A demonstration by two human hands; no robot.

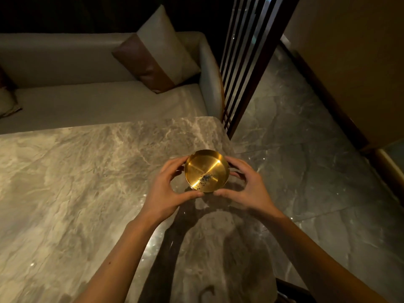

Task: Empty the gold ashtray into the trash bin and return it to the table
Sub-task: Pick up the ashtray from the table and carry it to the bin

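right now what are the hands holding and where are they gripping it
Both hands, left and right, hold the gold ashtray by opposite sides of its rim.

A marble table (87,182) fills the lower left, its top veined in grey and beige, with a rounded corner at about one o'clock. Dark shadows of arms fall across it toward six o'clock. No object can be seen lying directly on the bare top. Past its right edge, from two to four o'clock, spreads a darker polished marble floor (306,160).
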